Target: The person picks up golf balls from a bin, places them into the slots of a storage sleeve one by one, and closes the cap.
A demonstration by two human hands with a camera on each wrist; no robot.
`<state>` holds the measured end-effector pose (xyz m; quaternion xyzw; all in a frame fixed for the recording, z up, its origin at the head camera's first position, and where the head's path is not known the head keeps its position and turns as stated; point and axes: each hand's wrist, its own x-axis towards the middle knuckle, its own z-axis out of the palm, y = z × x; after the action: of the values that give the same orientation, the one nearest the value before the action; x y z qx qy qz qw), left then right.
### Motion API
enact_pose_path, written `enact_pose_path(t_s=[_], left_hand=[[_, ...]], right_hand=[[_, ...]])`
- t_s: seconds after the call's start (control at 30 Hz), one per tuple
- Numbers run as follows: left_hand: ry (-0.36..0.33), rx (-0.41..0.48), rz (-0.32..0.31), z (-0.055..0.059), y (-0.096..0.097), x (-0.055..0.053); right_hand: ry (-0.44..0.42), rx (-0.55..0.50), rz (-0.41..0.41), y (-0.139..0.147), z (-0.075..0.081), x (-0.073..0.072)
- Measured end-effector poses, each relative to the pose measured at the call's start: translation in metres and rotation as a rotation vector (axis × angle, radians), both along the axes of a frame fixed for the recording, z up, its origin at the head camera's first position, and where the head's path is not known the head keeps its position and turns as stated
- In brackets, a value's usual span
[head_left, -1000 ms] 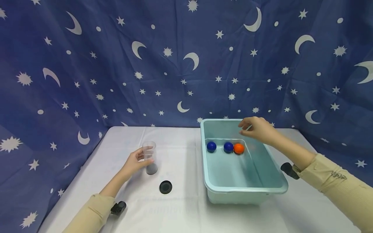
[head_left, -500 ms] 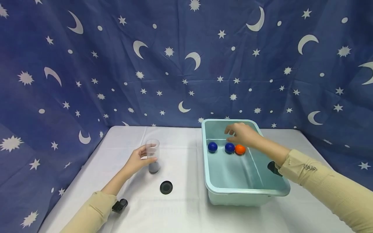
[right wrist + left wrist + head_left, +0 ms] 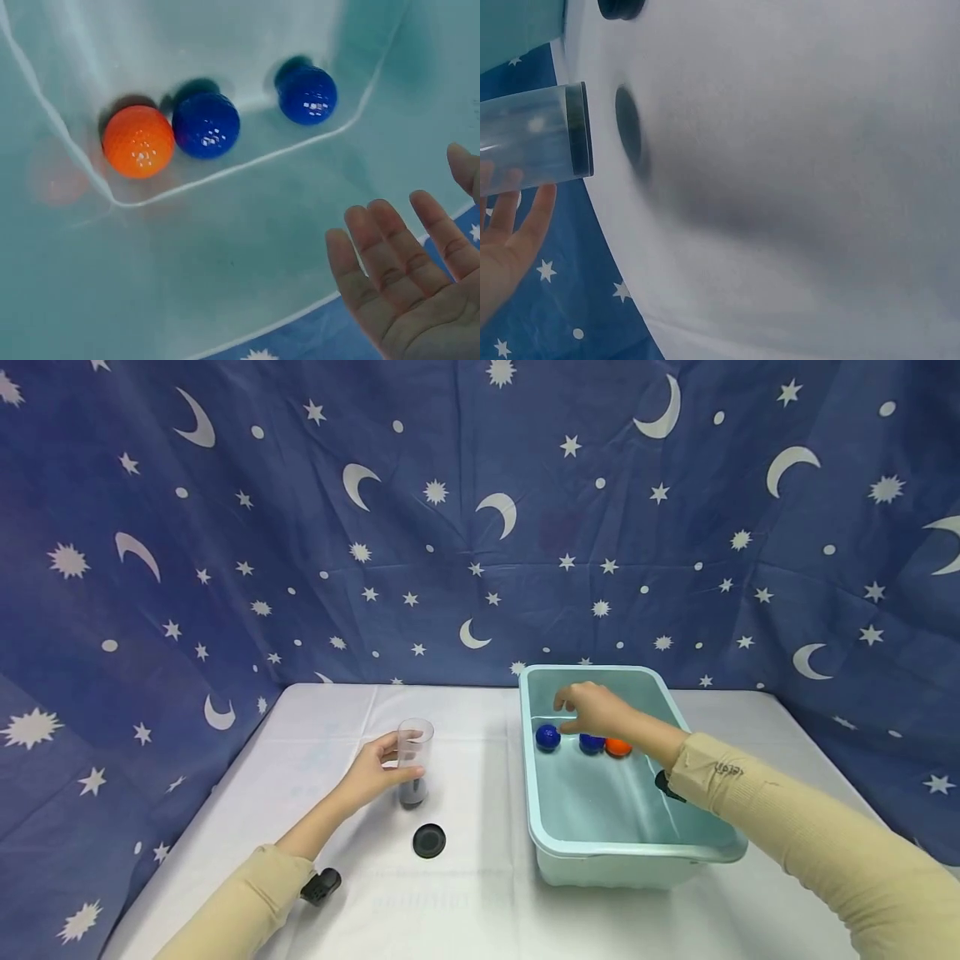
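Observation:
My left hand (image 3: 367, 781) grips an upright clear plastic tube (image 3: 422, 747) with a dark base, thumb on the near side and fingers behind. In the left wrist view the tube (image 3: 529, 131) hangs over the table, its shadow apart from the base. My right hand (image 3: 596, 710) is over the back of a pale green tub (image 3: 637, 850), fingers loosely bent and holding nothing. Close below it lies a blue golf ball (image 3: 547, 738). Farther right, partly covered by the hand in the head view, a second blue golf ball (image 3: 206, 126) sits beside an orange golf ball (image 3: 139, 142).
A round black cap (image 3: 429, 841) lies on the white tablecloth (image 3: 465, 918) between the tube and the tub. Behind the table hangs a blue cloth (image 3: 420, 518) with moons and stars. A black wrist camera (image 3: 321, 887) sits under the left sleeve.
My right hand has moved left and lower over the tub, toward the lone blue golf ball. My left hand has shifted right with the tube. The balls and cap stay put.

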<state>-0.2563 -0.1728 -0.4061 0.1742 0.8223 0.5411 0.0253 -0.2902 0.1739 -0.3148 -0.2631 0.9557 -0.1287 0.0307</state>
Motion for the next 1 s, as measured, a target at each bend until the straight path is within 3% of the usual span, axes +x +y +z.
enact_pose_path(t_s=[0.3,0.6,0.9,1.0], left_hand=[[-0.009,-0.001,-0.007,0.004,0.020,0.001],[0.004,-0.037,0.015,0.008,0.034,0.004],[0.032,-0.066,-0.010,0.013,0.045,0.005],[0.033,-0.062,-0.025,0.013,0.050,0.006]], right_hand=[[-0.010,0.017,-0.008,-0.004,-0.020,-0.020],[-0.020,0.039,-0.024,-0.006,-0.041,-0.030],[-0.122,0.044,0.047,-0.008,-0.052,-0.042],[-0.129,0.051,0.037,-0.009,-0.054,-0.047]])
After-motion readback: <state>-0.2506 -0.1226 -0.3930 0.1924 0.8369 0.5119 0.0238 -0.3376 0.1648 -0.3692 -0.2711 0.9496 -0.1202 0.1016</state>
